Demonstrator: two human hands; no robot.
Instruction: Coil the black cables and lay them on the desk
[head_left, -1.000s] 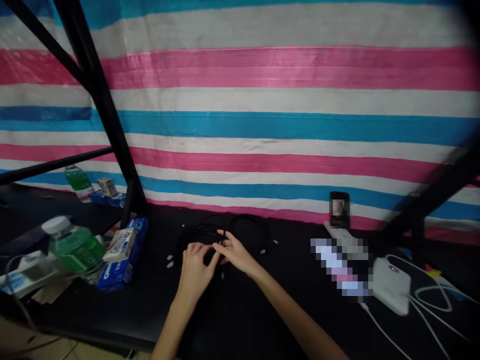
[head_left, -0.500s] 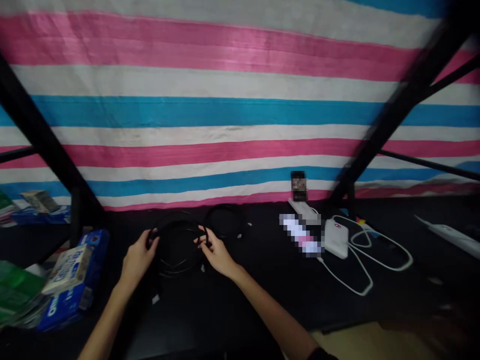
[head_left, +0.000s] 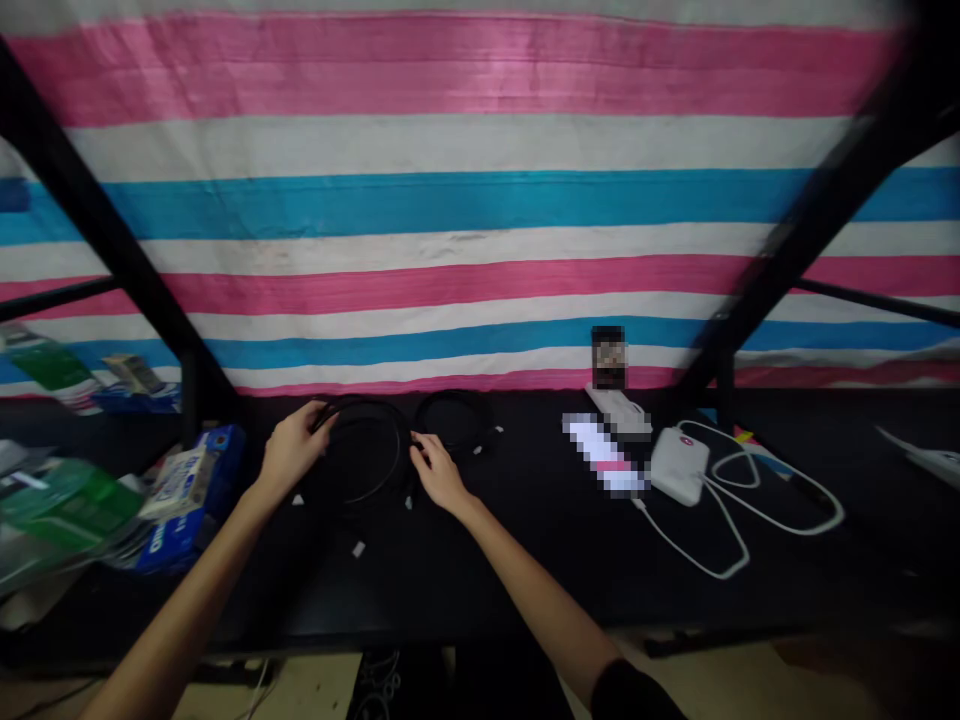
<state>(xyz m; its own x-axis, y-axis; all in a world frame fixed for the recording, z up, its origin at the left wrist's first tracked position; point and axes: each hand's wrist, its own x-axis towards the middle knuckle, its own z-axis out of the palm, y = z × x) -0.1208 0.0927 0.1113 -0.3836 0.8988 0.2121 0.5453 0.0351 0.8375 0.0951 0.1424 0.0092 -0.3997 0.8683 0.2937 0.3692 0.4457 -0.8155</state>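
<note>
A coiled black cable [head_left: 396,425] makes a loose ring on the black tabletop, low contrast against it. My left hand [head_left: 295,447] is closed on the ring's left side, thumb and fingers pinching it. At the right side of the ring, my right hand [head_left: 441,475] has its fingers curled together around the cable. A small white tag [head_left: 409,502] lies below the right fingers, another white tag [head_left: 298,499] below my left hand. Just beyond my right hand lies a second black cable coil [head_left: 484,425], with small pale ends beside it.
A white power bank [head_left: 679,466] with a looping white cable [head_left: 724,576], a lit phone [head_left: 600,455] and a white power strip [head_left: 619,412] lie right. Blue packages [head_left: 176,535] and a green plastic bag [head_left: 71,505] are left. Black posts [head_left: 780,260] slant beside a striped sheet [head_left: 465,200].
The view has tilted down and shifted slightly left. Both hands stay at the cable ring, which now lies flatter and wider. A white tag shows farther right on the table than before.
</note>
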